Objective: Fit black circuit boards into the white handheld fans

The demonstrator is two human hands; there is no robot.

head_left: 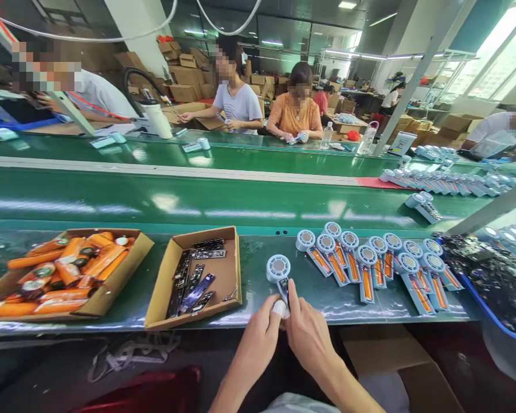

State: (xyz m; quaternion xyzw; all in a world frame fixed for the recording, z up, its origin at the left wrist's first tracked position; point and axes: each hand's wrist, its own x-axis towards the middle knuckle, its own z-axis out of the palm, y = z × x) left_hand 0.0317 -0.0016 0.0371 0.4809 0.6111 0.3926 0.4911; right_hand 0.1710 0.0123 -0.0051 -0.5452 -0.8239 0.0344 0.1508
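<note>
At the front edge of the bench, both hands are closed around a light blue handheld fan (pixel 278 267), its round head pointing away from me. My left hand (pixel 260 330) grips the handle from the left, with a white cover on the thumb. From the right, my right hand (pixel 310 332) holds the same handle, its index finger stretched along a dark circuit board (pixel 284 287) in the handle. My fingers hide the handle's lower end. To the left, a cardboard tray (pixel 236 275) holds several circuit boards (pixel 198 292).
A box (pixel 129 264) of orange battery cells (pixel 71 267) stands at far left. Several open fans (pixel 367 258) lie to the right, beside a blue bin (pixel 494 315) of dark parts. Beyond runs a green conveyor (pixel 241 198); co-workers sit across it.
</note>
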